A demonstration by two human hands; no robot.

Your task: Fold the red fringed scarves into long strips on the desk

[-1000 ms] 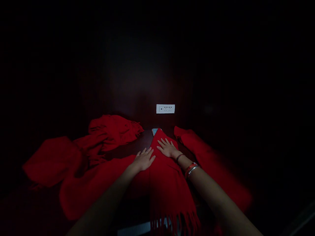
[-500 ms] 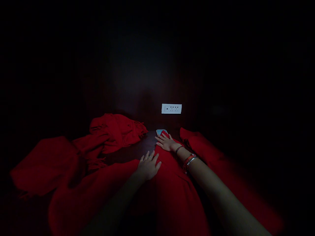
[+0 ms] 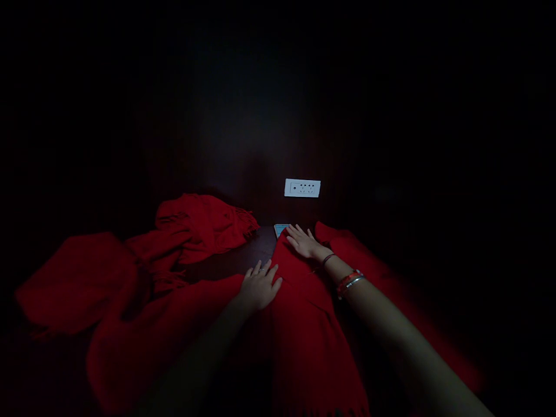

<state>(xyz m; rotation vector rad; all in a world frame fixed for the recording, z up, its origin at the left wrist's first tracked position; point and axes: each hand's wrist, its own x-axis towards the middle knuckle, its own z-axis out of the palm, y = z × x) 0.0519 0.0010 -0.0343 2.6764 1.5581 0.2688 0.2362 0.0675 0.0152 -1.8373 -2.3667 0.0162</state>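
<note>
A red scarf (image 3: 304, 324) with a fringed near end lies lengthwise in front of me on a dark surface. My right hand (image 3: 303, 242) rests flat on its far end, fingers spread, with bracelets on the wrist. Close to the scarf's left edge, my left hand (image 3: 259, 288) lies palm down with fingers apart and a ring on one of them. Just beyond the scarf's far end, partly covered by it, is a phone-like flat object (image 3: 280, 229) with a pale screen.
More red fringed cloth (image 3: 200, 226) lies bunched at the left, trailing toward me. Another red cloth strip (image 3: 356, 255) runs along the right. A white socket plate (image 3: 303, 187) is on the dark wall behind. The surroundings are very dark.
My right hand has slid to the right and slightly away across the scarf. The scarf's far end now spreads wider and its near fringe shows. My left hand has barely moved.
</note>
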